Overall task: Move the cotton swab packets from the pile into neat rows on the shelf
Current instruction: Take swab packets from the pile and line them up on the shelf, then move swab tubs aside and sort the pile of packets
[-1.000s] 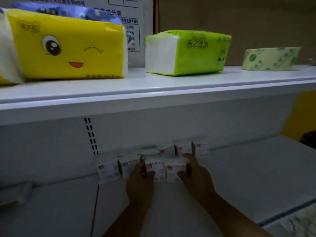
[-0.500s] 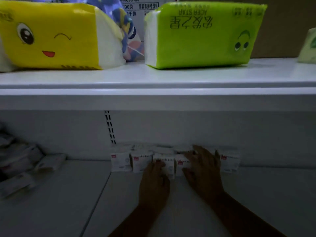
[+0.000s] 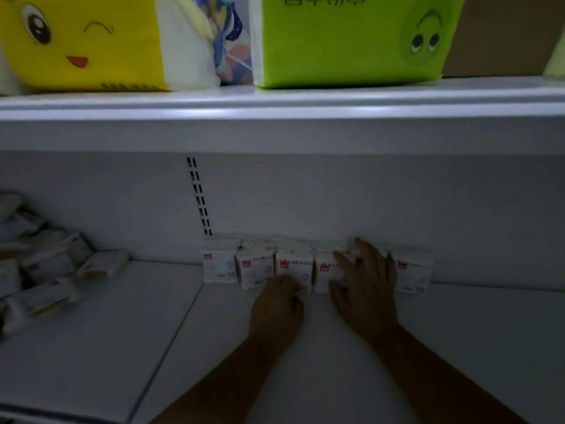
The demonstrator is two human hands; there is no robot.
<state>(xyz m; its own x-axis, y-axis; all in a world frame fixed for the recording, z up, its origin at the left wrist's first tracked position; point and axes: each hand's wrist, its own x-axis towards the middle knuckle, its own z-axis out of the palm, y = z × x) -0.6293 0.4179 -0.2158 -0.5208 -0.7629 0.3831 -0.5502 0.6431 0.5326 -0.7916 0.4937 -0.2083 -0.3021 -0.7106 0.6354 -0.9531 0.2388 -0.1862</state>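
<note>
A dim view looks down into a white shelf (image 3: 458, 347), with two bare forearms reaching in from the bottom edge.

A row of cotton swab packets (image 3: 255, 270) stands along the back wall (image 3: 336, 194), and its long axis runs left to right. Each packet stands upright on its bottom edge. The printed face points forward towards the viewer, with a small red label in the upper left corner. The packets sit side by side, touching or nearly touching.

The left hand (image 3: 276, 304) is at the foot of the third packet from the left (image 3: 293, 269), with its fingers curled under. Whether its grip is clamped on the packet or only resting against it cannot be told.

The right hand (image 3: 365, 286) lies flat across the packets to the right of that one. Its grip is apart, with straight, spread fingers pressed on their faces. One more packet (image 3: 411, 272) stands just beyond it at the right end of the row.

Far to the left on the same shelf is the pile (image 3: 46, 270) of loose packets, lying flat at mixed angles. One of them (image 3: 104, 264) lies at the pile's near edge, with its long axis roughly left to right.

On the upper shelf (image 3: 305, 113) sit a yellow tissue pack (image 3: 82, 41) with a winking cartoon face and a green tissue pack (image 3: 345, 41). A blue patterned pack (image 3: 227, 35) sits between them.
</note>
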